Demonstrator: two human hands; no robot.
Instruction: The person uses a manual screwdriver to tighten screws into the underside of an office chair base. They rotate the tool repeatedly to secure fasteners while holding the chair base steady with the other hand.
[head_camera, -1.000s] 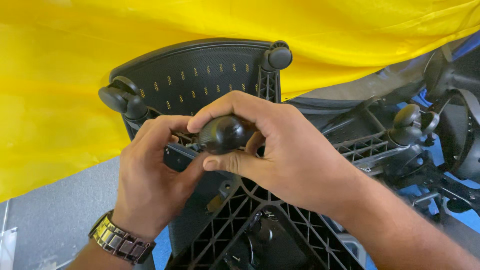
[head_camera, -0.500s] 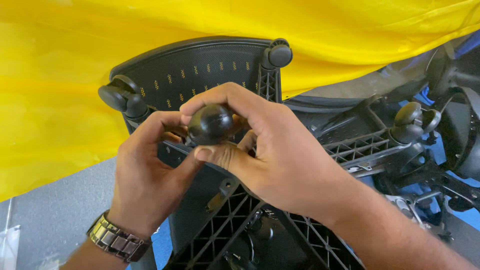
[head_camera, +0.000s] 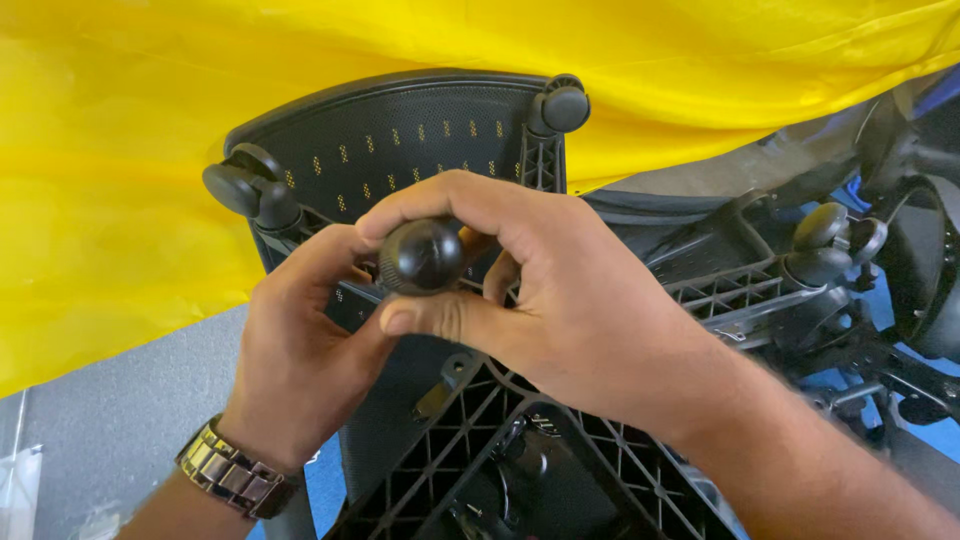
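Since a second ago, both hands have lifted slightly toward the curved edge of the black chair base (head_camera: 420, 130), and the black caster wheel (head_camera: 421, 256) now sits higher and more exposed between the fingers.

Right hand (head_camera: 560, 300) is closed around the caster wheel, its index finger curled over the top and its thumb pressed along the underside, so the round dark wheel shows between them. Left hand (head_camera: 300, 360) is cupped just beside the wheel on its left, its fingers tucked under the right thumb and against the chair base; how firmly it grips cannot be told. A metal wristwatch (head_camera: 228, 468) sits on the left wrist.

Held wheel lies in front of the middle of the chair base, below its perforated curved panel. Two fitted casters stand on that base: one (head_camera: 248, 192) at its left corner, another (head_camera: 560, 106) at its upper right corner. Below the hands, the base's ribbed black underside (head_camera: 520, 470) spreads out. A yellow sheet (head_camera: 120, 200) lies behind and left of the base. To the right of the base are more black chair parts (head_camera: 830, 250) with casters.
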